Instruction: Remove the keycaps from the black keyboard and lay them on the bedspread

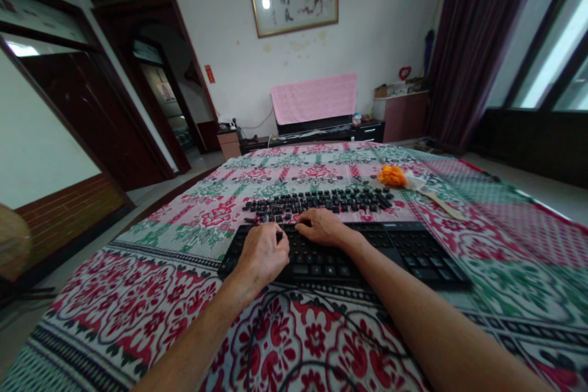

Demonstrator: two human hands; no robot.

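Observation:
A black keyboard (316,254) lies across the tablecloth, with many of its keycaps off and bare switch posts showing. Over its left part is my left hand (264,251), fingers curled and thumb near the index finger; a small dark spot shows between them, too unclear to name. My right hand (321,226) rests at the keyboard's upper edge, fingers bent and closed near the thumb, their tips partly hidden. Just beyond the keyboard, loose black keycaps (340,199) lie in rough rows. A few keycaps remain fitted along the bottom row and in the number pad.
To the right lies a brush with a wooden handle (441,205), beside an orange fluffy bundle (391,176). A black cable (321,364) loops over the patterned tablecloth (174,294) in front. Farther back, a pink cloth (315,100) covers a screen on a low cabinet.

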